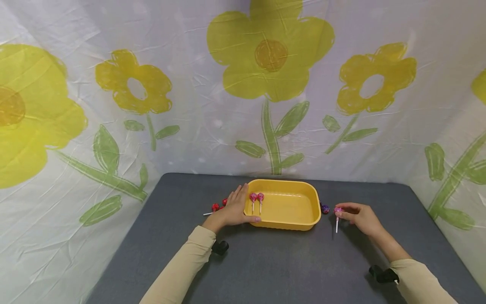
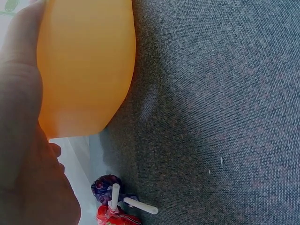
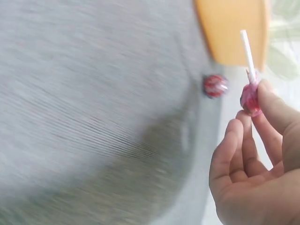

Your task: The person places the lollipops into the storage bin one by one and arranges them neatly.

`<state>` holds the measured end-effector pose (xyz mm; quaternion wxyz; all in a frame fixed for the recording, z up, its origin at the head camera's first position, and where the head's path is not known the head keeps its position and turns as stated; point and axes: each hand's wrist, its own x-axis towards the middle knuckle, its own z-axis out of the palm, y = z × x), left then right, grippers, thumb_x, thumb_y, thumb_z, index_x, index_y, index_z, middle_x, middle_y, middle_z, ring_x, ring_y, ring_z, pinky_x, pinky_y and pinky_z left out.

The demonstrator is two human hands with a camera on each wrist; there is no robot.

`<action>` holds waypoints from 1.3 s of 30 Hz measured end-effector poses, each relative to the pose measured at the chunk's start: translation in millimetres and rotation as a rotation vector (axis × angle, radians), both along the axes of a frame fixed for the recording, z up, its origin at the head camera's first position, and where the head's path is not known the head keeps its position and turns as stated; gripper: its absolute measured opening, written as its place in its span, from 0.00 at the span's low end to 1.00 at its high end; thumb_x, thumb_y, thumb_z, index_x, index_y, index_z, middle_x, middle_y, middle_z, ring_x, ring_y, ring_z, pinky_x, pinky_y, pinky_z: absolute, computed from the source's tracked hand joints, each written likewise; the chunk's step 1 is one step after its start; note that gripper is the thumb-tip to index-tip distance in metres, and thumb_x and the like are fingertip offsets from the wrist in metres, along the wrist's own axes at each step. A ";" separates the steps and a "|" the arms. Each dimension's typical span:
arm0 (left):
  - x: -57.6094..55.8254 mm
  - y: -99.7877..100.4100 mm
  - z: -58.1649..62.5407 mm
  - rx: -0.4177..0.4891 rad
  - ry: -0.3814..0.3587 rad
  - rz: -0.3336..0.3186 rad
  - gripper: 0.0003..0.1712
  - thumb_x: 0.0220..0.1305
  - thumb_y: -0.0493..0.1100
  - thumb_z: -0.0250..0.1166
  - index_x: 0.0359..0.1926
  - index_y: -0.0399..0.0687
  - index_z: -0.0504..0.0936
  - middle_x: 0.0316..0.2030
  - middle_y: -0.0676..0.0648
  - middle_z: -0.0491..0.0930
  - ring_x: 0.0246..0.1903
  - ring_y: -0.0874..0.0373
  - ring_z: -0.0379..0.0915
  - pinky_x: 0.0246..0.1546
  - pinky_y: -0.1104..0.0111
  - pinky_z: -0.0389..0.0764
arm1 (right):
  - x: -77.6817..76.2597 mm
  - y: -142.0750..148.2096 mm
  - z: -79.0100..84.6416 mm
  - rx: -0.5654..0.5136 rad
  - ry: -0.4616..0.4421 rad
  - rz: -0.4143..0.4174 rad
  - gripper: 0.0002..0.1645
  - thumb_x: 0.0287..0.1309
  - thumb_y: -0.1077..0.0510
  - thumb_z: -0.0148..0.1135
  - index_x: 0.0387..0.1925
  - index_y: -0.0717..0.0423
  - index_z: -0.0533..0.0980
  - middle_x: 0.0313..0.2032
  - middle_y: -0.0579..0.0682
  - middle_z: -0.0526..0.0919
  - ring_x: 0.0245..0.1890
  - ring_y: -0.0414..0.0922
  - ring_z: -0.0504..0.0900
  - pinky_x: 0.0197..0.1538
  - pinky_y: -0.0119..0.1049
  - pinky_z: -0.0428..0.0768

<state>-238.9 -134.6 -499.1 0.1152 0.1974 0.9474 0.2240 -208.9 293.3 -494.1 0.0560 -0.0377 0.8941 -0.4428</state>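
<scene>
The right hand [image 1: 360, 218] has its thumb and fingers clamped on the wrapped head of a pink lollipop [image 1: 338, 209], above the bench [image 1: 284, 266] to the right of a yellow plastic tray [image 1: 290, 211]; its white stick points down. The left hand [image 1: 234, 210] rests on the tray's left end, fingers straight along that side, thumb apart from them at the near rim. Two pink-headed lollipops [image 1: 253, 197] lie side by side in the tray's left part, sticks toward the near side. Red lollipops [image 1: 215, 207] lie left of the tray, partly hidden by the left hand, with a dark purple lollipop [image 2: 105, 187] among them. Just beside the tray's right end are purple-wrapped sweets [image 1: 325, 209].
</scene>
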 end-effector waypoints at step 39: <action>0.0 -1.0 0.9 0.019 -0.001 -0.013 0.74 0.53 0.76 0.64 0.78 0.43 0.29 0.80 0.42 0.31 0.80 0.43 0.26 0.78 0.46 0.35 | -122.3 -47.0 67.1 -0.281 -0.375 0.457 0.31 0.70 0.58 0.57 0.68 0.71 0.64 0.52 0.45 0.84 0.52 0.38 0.84 0.69 0.50 0.71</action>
